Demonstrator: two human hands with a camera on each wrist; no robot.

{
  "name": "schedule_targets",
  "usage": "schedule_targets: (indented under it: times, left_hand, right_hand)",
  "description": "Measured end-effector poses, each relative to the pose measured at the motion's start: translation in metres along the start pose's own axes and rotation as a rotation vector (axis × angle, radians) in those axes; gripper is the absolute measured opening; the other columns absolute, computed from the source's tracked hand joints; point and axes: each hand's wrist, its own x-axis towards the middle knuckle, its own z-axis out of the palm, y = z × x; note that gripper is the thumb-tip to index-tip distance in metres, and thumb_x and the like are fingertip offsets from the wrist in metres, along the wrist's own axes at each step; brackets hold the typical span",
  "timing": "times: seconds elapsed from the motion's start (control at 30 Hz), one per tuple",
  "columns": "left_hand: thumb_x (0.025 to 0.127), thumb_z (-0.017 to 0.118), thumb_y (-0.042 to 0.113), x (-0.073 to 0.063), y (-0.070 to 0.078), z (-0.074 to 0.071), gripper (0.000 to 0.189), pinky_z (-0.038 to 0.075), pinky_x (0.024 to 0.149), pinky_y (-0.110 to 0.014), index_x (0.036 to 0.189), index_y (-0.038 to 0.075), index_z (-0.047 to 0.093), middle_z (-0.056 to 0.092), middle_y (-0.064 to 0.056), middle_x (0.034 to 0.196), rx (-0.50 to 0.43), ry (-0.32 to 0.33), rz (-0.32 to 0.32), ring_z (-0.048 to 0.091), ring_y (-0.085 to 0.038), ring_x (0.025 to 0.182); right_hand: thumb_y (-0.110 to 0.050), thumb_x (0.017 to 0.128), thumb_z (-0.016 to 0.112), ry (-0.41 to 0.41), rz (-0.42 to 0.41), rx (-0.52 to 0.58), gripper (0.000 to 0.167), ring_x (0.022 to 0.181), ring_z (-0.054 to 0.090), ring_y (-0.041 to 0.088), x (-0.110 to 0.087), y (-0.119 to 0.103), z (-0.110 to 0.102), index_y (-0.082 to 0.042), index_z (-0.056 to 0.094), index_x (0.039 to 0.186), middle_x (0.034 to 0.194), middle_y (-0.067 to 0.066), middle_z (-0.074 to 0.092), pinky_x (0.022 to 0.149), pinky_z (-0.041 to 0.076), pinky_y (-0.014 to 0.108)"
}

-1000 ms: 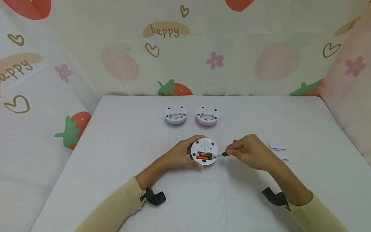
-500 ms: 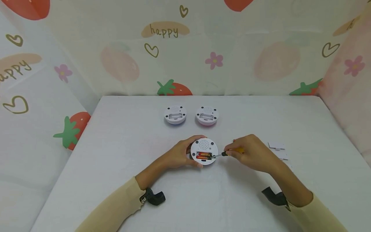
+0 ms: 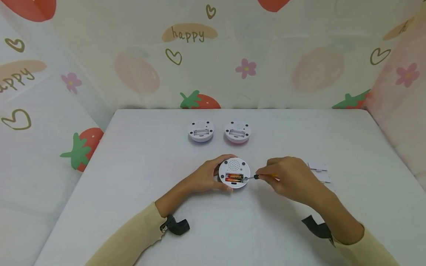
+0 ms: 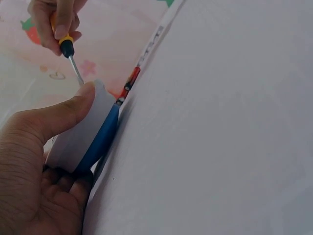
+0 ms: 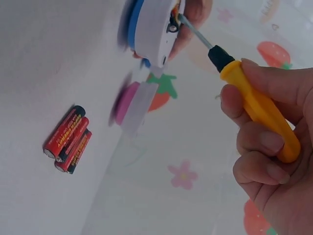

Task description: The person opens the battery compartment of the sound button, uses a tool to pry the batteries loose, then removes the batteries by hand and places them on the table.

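Note:
My left hand [image 3: 205, 178] grips a round white device [image 3: 234, 164] by its left edge, thumb at the near side and fingers round the far side. The device lies with its speaker holes and battery slot facing up; its other side shows blue in the left wrist view. Two red-and-black batteries [image 3: 234, 177] sit in the slot. My right hand [image 3: 293, 181] holds a screwdriver with a yellow handle [image 5: 261, 110] and a black collar, fingers curled round it. Its metal shaft [image 5: 196, 32] slants to the slot's right end, tip right at the battery ends.
Two similar round devices, one on the left [image 3: 201, 131] and one with a pink side [image 3: 237, 132], stand at the back with vacant battery slots. Several loose red batteries [image 5: 68, 139] lie on the white table [image 3: 149, 147]. White flat covers [image 3: 320, 170] lie at the right, partly behind my right hand.
My right hand has turned and sunk slightly, so less of the yellow handle shows. The screwdriver tip stays at the slot's right end; the left hand and device hold still.

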Motion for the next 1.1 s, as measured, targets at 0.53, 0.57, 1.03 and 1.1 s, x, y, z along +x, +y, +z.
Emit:
schedule_targets:
  times: [0.53, 0.57, 1.03, 1.1]
  left_hand:
    - [0.072, 0.094, 0.015, -0.001, -0.001, 0.0, 0.1, 0.043, 0.109, -0.025, 0.155, 0.017, 0.039, 0.053, 0.004, 0.143, 0.008, -0.002, 0.004, 0.054, -0.01, 0.129]
    - [0.072, 0.094, 0.015, 0.0, -0.001, 0.0, 0.099, 0.044, 0.109, -0.025, 0.155, 0.017, 0.039, 0.054, 0.003, 0.143, 0.009, -0.003, 0.007, 0.055, -0.01, 0.128]
    - [0.072, 0.095, 0.017, 0.0, -0.001, 0.0, 0.099, 0.044, 0.109, -0.025, 0.154, 0.016, 0.04, 0.056, 0.002, 0.141, 0.041, 0.006, 0.019, 0.056, -0.01, 0.125]
    - [0.072, 0.095, 0.018, -0.001, 0.001, 0.0, 0.098, 0.044, 0.109, -0.025, 0.153, 0.017, 0.041, 0.056, 0.002, 0.14, 0.046, 0.01, 0.02, 0.056, -0.01, 0.124]
  right_hand:
    - [-0.007, 0.082, 0.083, -0.058, -0.02, -0.228, 0.016, 0.057, 0.053, 0.006, 0.002, -0.025, 0.005, -0.015, 0.083, 0.096, 0.07, -0.005, 0.062, 0.056, 0.05, 0.022]
    - [-0.008, 0.082, 0.083, -0.065, -0.014, -0.245, 0.016, 0.056, 0.051, 0.006, 0.002, -0.027, 0.005, -0.015, 0.083, 0.096, 0.07, -0.005, 0.063, 0.055, 0.049, 0.022]
    - [-0.005, 0.078, 0.083, -0.296, 0.071, -0.426, 0.014, 0.057, 0.05, 0.013, 0.022, -0.058, 0.0, -0.012, 0.079, 0.089, 0.074, 0.001, 0.065, 0.051, 0.045, 0.025]
    - [-0.005, 0.077, 0.084, -0.304, 0.07, -0.421, 0.013, 0.056, 0.048, 0.013, 0.024, -0.059, -0.001, -0.012, 0.079, 0.087, 0.073, 0.0, 0.064, 0.05, 0.043, 0.024]
